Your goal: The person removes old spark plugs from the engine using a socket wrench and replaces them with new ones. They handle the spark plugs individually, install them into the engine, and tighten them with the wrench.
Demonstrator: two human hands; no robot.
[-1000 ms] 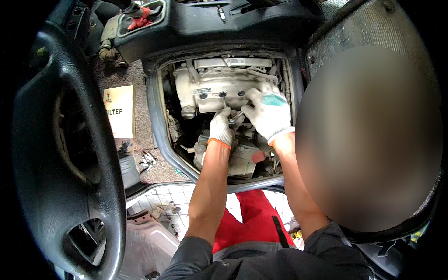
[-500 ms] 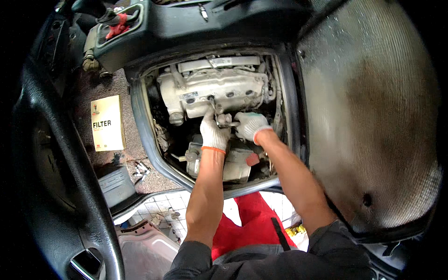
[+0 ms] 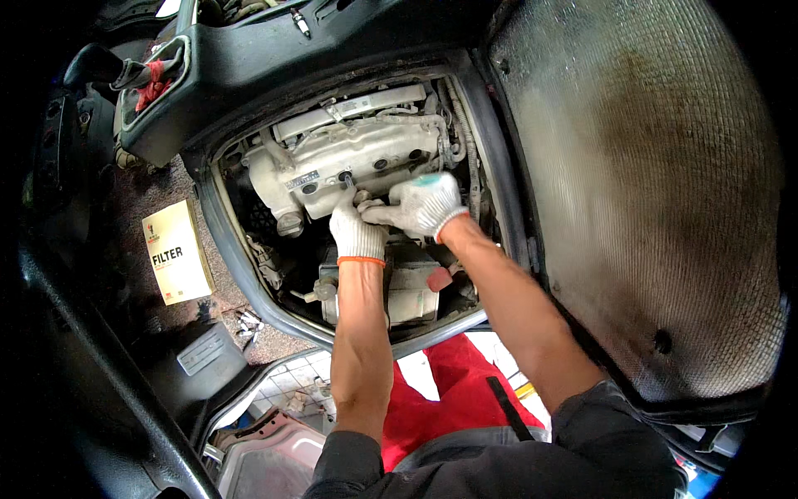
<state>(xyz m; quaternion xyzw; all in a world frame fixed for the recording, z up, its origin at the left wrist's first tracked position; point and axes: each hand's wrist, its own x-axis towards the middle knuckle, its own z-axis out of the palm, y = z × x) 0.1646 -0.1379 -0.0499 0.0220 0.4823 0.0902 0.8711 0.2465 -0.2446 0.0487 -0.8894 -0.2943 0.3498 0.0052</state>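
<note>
Through the rectangular opening I see an engine's silver valve cover (image 3: 366,150) with a row of dark round holes along it. My left hand (image 3: 356,229), in a white knitted glove with an orange cuff, is closed around a metal rod-like tool (image 3: 348,181) whose tip is at one of those holes. My right hand (image 3: 420,204), gloved the same way with a green patch on the back, is closed at the tool's near end, its fingers touching the left hand. The gloves hide most of the tool, so its exact kind does not show.
A pale yellow flat box (image 3: 179,252) lies on the carpet to the left, several spark plugs (image 3: 248,323) near it. Another spark plug (image 3: 300,22) rests on the console. The steering wheel (image 3: 108,358) borders the left; a raised cover panel (image 3: 640,216) stands at the right.
My view has shifted and tilted. My right hand has swung up and inward, its fingers now against my left hand, which stays at the same hole.
</note>
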